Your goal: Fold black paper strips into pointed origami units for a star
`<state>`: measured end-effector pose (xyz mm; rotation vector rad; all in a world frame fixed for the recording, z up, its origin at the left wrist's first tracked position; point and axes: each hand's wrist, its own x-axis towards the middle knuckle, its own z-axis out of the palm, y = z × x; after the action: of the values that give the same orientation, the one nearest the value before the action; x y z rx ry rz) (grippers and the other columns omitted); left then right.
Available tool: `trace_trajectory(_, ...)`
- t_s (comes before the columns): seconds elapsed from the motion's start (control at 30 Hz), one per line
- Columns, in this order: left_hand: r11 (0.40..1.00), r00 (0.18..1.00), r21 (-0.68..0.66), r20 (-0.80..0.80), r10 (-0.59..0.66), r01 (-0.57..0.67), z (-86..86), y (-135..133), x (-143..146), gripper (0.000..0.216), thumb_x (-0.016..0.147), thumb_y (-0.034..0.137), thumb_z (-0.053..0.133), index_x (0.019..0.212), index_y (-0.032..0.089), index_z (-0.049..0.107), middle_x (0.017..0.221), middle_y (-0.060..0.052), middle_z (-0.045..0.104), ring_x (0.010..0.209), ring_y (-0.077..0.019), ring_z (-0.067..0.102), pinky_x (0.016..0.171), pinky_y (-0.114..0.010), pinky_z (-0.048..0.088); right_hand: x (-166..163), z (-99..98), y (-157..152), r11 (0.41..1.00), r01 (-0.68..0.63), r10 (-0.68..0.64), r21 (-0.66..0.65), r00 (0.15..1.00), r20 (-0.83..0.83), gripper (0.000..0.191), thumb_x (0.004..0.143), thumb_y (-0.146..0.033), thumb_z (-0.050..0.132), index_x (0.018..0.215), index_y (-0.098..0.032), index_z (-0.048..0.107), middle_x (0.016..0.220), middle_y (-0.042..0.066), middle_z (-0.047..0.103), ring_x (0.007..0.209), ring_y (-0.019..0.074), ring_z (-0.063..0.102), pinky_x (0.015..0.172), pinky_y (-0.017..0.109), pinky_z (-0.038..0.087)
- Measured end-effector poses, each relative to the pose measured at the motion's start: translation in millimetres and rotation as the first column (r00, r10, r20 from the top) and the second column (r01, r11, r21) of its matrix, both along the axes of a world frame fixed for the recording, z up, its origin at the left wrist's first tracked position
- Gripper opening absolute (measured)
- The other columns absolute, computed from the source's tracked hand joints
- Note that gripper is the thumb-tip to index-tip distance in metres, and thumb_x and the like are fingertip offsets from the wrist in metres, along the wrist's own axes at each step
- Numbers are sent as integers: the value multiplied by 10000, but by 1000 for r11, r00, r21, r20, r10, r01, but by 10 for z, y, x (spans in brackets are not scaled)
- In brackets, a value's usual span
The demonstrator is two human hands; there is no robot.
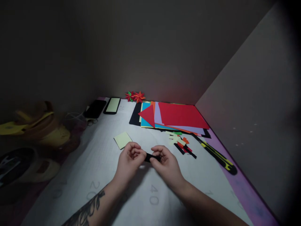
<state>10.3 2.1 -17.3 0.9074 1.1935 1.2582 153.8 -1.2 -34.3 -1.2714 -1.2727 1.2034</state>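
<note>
Between my two hands is a small black strip of paper (148,157), held level above the white sheet (98,163). My left hand (131,157) pinches its left end between thumb and fingers. At the other end, my right hand (166,161) grips it the same way, and the fingers hide part of it. Just beyond my left hand lies a pale yellow square of paper (122,140) with a dark edge showing. To the right of my right hand is a loose pile of paper scraps (180,140), in pale yellow, orange, red, green and black.
A yellow and black box cutter (217,157) lies along the right edge. Coloured paper sheets (183,114), red on top, are stacked at the back. Two folded paper stars (138,96) stand by the wall. Phones (113,105) and blurred items (47,135) are at left.
</note>
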Motion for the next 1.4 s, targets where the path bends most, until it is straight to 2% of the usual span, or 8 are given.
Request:
trace_trajectory(0.27,998,983,12,-176,-55,57,-18,29,-40,117,696,248,635,756,151,606,662,26,570,597,-89,486,562,-191,370,-9,16,20,999,-17,12,-51,996,-84,273,681,-159,614,942,-215,553,725,-34,562,645,121,528,594,232,418)
trace_trajectory(0.43,989,962,-14,-229,-146,146,-64,34,-42,187,744,271,590,891,155,596,665,32,551,574,-100,484,544,-206,366,25,44,54,998,56,-61,-29,980,-192,280,683,-162,616,911,-229,468,727,-43,568,660,122,528,603,232,413)
trace_trajectory(0.57,960,883,1,-392,-258,281,-76,12,-42,174,811,257,506,917,159,604,734,-1,586,630,-125,524,577,-228,390,44,36,78,999,47,-49,-16,980,-194,284,674,-148,602,889,-230,436,707,-62,536,655,113,509,606,226,397)
trace_trajectory(0.67,934,813,46,-508,-285,356,-55,-11,-35,156,825,229,480,842,162,620,800,-28,617,716,-147,553,635,-240,412,45,10,74,1000,-4,2,-16,992,-126,281,664,-126,589,879,-226,439,691,-70,507,637,106,487,584,219,375)
trace_trajectory(0.73,925,794,44,-530,-299,378,-42,-25,-27,146,829,238,482,817,164,607,776,-22,609,691,-144,541,620,-239,409,43,-6,63,999,-43,40,-27,994,-100,279,666,-120,584,882,-225,442,688,-70,508,628,106,483,573,220,368)
trace_trajectory(0.93,931,771,32,-570,-282,364,-36,-43,-15,193,864,303,470,760,175,571,695,0,575,634,-136,500,580,-235,379,63,19,55,997,-63,54,-50,986,-157,212,698,-165,587,869,-219,474,658,-70,509,606,105,480,564,217,367)
trace_trajectory(1.2,937,755,113,-627,-191,330,14,-39,-37,170,865,271,466,770,188,580,751,-14,601,681,-154,534,605,-247,387,112,90,80,991,-57,34,-119,981,-192,139,705,-254,642,678,-196,519,556,-58,496,512,95,440,505,218,334)
trace_trajectory(1.4,924,724,149,-669,-168,352,0,-34,-47,157,862,242,467,765,195,581,770,-15,615,708,-158,555,633,-250,403,133,-1,117,993,-2,-34,-114,948,-316,121,621,-171,687,553,-179,587,782,16,657,708,144,579,639,259,433)
